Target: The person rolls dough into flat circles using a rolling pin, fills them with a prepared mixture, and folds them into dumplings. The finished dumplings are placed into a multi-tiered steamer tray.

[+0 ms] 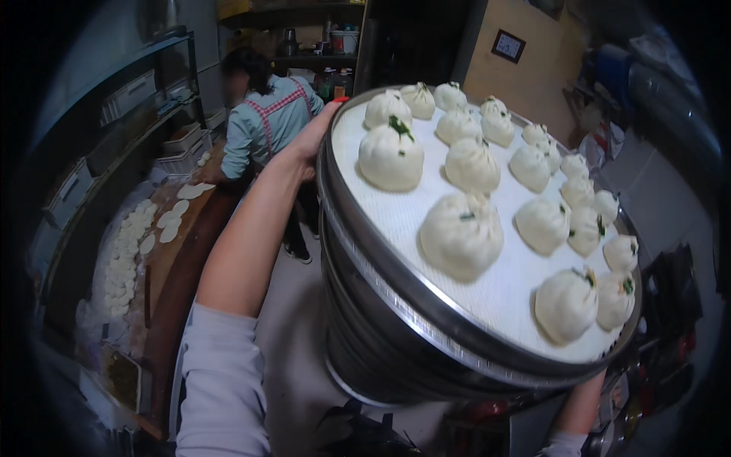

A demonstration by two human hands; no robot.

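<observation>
A round metal steamer tray [365,257] lined with white mesh [400,211] carries several steamed buns [462,237] with pleated tops and bits of green filling. It sits tilted, at the top of a stack of metal steamer tiers [360,320]. My left hand [320,134] grips the tray's far left rim, its fingers partly hidden behind the metal. At the lower right my right forearm [582,400] reaches up under the tray's rim; the right hand itself is hidden by the tray.
At the left, a wooden worktable [194,245] holds dough pieces [123,268], flat wrappers [171,220] and a tray of filling [123,377]. A co-worker [274,114] in a checked-strap apron bends over its far end. Shelves [320,57] stand behind. Bags and dark objects lie at the right.
</observation>
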